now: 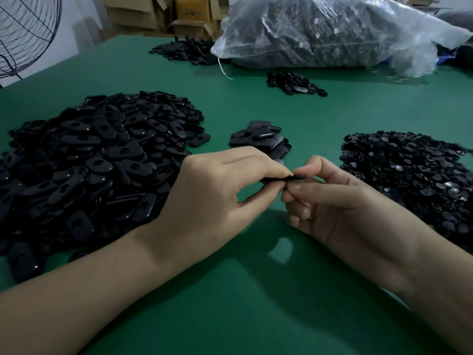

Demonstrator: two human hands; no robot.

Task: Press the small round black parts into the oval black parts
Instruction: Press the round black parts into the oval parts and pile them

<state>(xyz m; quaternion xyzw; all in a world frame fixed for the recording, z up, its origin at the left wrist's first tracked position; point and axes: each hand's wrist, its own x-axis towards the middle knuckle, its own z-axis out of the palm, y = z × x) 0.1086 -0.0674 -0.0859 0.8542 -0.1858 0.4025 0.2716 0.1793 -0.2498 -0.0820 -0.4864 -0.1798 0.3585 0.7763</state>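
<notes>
Left hand (220,190) and right hand (332,201) are both pinching one thin black part (297,178). It is showing edge-on, fingertips hiding most of it; oval or round, I cannot tell. On the desk (230,290), ovals (89,160) are lying piled left of the part and rounds (414,175) right of it. Far beyond it, a clear bag (332,29) is holding dark pieces.

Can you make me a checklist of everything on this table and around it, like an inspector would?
Surface: green table.
Job's things: oval pile at left, round pile at right, stack in the middle.
Clutter: bag of dark parts, far pile beside it, small pile in front.
Grips: left hand and right hand both pinch one thin black part.
Cables: nothing seen.
Surroundings: fan, boxes.
</notes>
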